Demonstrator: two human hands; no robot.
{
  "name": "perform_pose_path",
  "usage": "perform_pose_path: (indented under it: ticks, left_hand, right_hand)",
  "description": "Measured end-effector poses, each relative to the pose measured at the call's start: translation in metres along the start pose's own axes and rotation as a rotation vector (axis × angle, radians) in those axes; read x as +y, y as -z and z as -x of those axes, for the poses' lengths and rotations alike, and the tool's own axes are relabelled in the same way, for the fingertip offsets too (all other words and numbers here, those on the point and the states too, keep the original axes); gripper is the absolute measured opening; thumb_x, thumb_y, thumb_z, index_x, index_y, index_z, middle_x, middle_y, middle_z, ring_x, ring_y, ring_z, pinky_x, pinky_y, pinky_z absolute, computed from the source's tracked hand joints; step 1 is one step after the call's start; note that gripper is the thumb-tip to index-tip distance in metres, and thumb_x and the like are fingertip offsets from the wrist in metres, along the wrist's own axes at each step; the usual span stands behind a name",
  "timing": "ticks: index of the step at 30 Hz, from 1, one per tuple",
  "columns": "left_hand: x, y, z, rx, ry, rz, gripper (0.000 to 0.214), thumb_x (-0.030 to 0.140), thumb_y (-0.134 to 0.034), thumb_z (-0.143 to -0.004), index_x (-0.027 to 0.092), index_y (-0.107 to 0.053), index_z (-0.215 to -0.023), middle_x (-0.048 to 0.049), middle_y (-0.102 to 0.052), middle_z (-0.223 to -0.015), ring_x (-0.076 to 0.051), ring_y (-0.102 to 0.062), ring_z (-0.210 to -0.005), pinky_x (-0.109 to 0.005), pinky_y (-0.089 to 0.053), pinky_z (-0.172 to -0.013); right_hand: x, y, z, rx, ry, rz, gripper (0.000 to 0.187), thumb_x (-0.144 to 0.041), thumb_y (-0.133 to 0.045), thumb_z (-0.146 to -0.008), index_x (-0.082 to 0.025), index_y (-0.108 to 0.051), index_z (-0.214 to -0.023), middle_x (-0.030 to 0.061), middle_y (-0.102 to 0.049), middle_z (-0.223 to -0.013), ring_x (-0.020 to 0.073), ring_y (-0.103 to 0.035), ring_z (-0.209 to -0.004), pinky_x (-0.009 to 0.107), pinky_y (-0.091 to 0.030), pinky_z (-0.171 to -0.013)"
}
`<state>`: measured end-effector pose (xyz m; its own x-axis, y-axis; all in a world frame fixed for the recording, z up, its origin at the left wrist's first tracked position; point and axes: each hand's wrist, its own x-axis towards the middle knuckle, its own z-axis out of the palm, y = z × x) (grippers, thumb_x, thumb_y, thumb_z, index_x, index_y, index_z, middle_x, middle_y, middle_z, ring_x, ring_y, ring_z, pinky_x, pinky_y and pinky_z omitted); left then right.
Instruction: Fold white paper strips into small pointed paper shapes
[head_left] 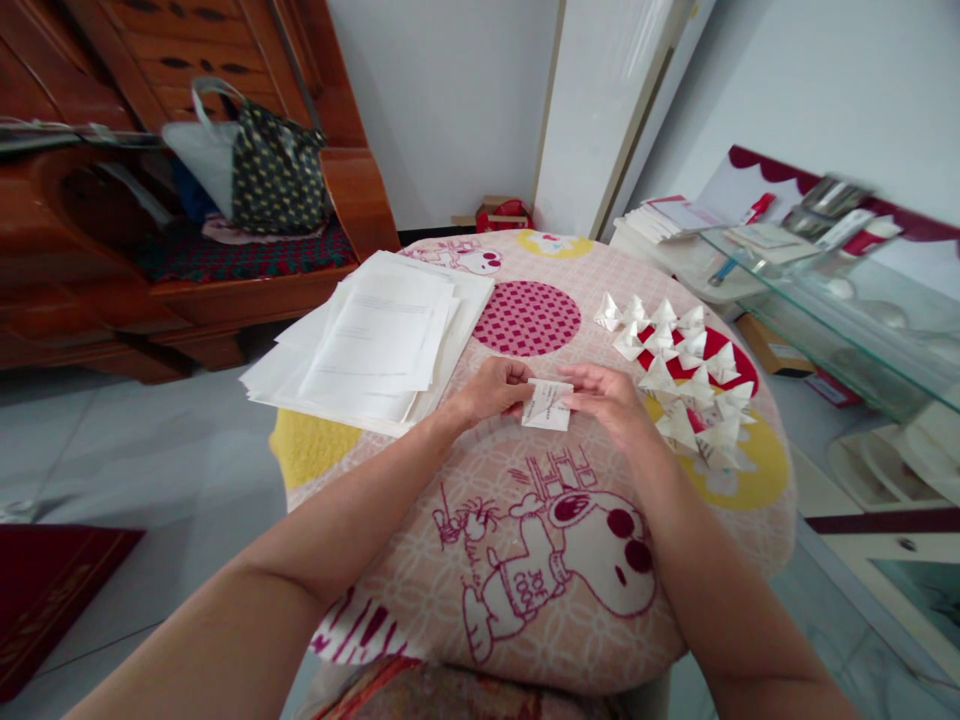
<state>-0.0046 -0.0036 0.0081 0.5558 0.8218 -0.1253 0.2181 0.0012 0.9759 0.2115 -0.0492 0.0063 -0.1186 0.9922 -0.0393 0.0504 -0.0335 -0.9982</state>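
Between my two hands is a small folded paper square [547,404], white with printed text and a diagonal crease. My left hand [495,388] pinches its left edge, fingers curled. At the right edge, the thumb and fingers of my right hand [602,398] close on the same square. It is held just over or on the patterned tablecloth [420,500]; I cannot tell which. Several folded paper pieces [691,345] with pointed tips stand in rows to the right of my hands. A stack of printed paper sheets [375,340] lies to the left, beyond my left forearm.
A glass shelf [840,300] with cups and small items adjoins the table on the right. A wooden bench [247,310] with a dark patterned bag [277,165] stands at the left. A red box [504,216] sits on the floor behind the table.
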Motion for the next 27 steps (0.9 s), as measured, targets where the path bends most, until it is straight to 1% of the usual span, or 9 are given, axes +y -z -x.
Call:
perform_pose_path:
  ticks: [3, 6, 8, 10, 13, 15, 17, 22, 27]
  left_hand:
    - [0.0, 0.003, -0.001, -0.033, -0.033, -0.244, 0.015, 0.011, -0.059, -0.083, 0.014, -0.062, -0.069, 0.005, -0.057, -0.05, -0.006, -0.048, -0.045, -0.019, -0.033, -0.049]
    - [-0.001, 0.004, -0.004, -0.008, -0.099, -0.476, 0.015, 0.012, -0.059, -0.081, 0.015, -0.064, -0.067, 0.0044, -0.057, -0.051, -0.008, -0.05, -0.052, -0.021, -0.035, -0.055]
    - [-0.002, 0.003, -0.007, 0.012, -0.142, -0.586, 0.012, 0.012, -0.061, -0.08, 0.015, -0.066, -0.071, 0.004, -0.058, -0.055, -0.009, -0.051, -0.056, -0.023, -0.036, -0.058]
    - [-0.004, 0.001, -0.009, 0.033, -0.192, -0.648, 0.009, 0.01, -0.064, -0.078, 0.014, -0.071, -0.083, 0.0034, -0.061, -0.063, -0.01, -0.052, -0.06, -0.023, -0.038, -0.061]
    - [-0.008, -0.004, -0.008, 0.078, -0.298, -0.693, 0.032, 0.005, -0.068, -0.074, 0.012, -0.072, -0.104, -0.001, -0.067, -0.084, -0.011, -0.056, -0.069, -0.023, -0.043, -0.065]
    - [-0.011, -0.008, -0.005, 0.103, -0.364, -0.723, 0.036, 0.001, -0.066, -0.073, 0.012, -0.07, -0.107, -0.0051, -0.068, -0.098, -0.011, -0.058, -0.075, -0.023, -0.046, -0.069]
    - [-0.012, -0.011, -0.002, 0.107, -0.396, -0.757, 0.032, -0.001, -0.063, -0.075, 0.013, -0.071, -0.102, -0.0066, -0.068, -0.104, -0.011, -0.06, -0.078, -0.023, -0.047, -0.071]
    - [-0.007, -0.009, 0.007, -0.017, -0.381, -0.836, 0.02, 0.004, -0.057, -0.083, 0.015, -0.072, -0.088, -0.004, -0.07, -0.088, -0.014, -0.063, -0.08, -0.026, -0.048, -0.077]
    - [0.001, -0.006, 0.015, -0.132, -0.348, -0.86, 0.018, 0.013, -0.066, -0.078, 0.015, -0.073, -0.095, -0.0033, -0.07, -0.088, -0.014, -0.061, -0.076, -0.026, -0.045, -0.072]
  right_hand:
    - [-0.004, 0.004, 0.0, -0.044, 0.131, 0.247, 0.046, -0.025, -0.084, -0.07, -0.021, -0.077, -0.115, 0.009, -0.077, -0.106, 0.0234, -0.072, -0.092, 0.041, -0.059, -0.085]
    - [-0.005, 0.003, 0.001, -0.075, 0.291, 0.572, 0.027, -0.016, -0.081, -0.072, -0.021, -0.081, -0.098, 0.0083, -0.075, -0.105, 0.025, -0.07, -0.098, 0.041, -0.056, -0.089]
    - [-0.006, 0.001, 0.002, -0.092, 0.344, 0.725, 0.02, -0.01, -0.077, -0.074, -0.021, -0.081, -0.091, 0.0081, -0.073, -0.101, 0.0245, -0.069, -0.096, 0.038, -0.055, -0.087]
    - [-0.007, -0.001, 0.005, -0.127, 0.345, 0.816, 0.018, -0.007, -0.073, -0.078, -0.02, -0.081, -0.088, 0.0072, -0.071, -0.096, 0.0227, -0.068, -0.09, 0.036, -0.054, -0.082]
    - [-0.008, -0.003, 0.007, -0.197, 0.336, 0.904, 0.022, -0.003, -0.067, -0.082, -0.021, -0.08, -0.086, 0.006, -0.069, -0.091, 0.0206, -0.066, -0.084, 0.035, -0.052, -0.079]
    - [-0.007, -0.004, 0.007, -0.242, 0.34, 0.952, 0.025, -0.001, -0.065, -0.082, -0.021, -0.081, -0.084, 0.0067, -0.069, -0.089, 0.0206, -0.065, -0.083, 0.035, -0.05, -0.079]
    - [-0.006, -0.004, 0.007, -0.265, 0.356, 0.992, 0.028, 0.001, -0.062, -0.082, -0.02, -0.081, -0.082, 0.0079, -0.069, -0.087, 0.0213, -0.065, -0.084, 0.035, -0.049, -0.08]
    - [-0.008, -0.005, 0.007, -0.29, 0.351, 1.017, 0.028, 0.001, -0.06, -0.083, -0.02, -0.079, -0.076, 0.0074, -0.069, -0.086, 0.0202, -0.065, -0.084, 0.034, -0.048, -0.078]
    - [-0.012, -0.005, 0.008, -0.338, 0.353, 0.989, 0.026, -0.002, -0.063, -0.086, -0.019, -0.078, -0.074, 0.005, -0.068, -0.08, 0.0171, -0.064, -0.077, 0.031, -0.045, -0.074]
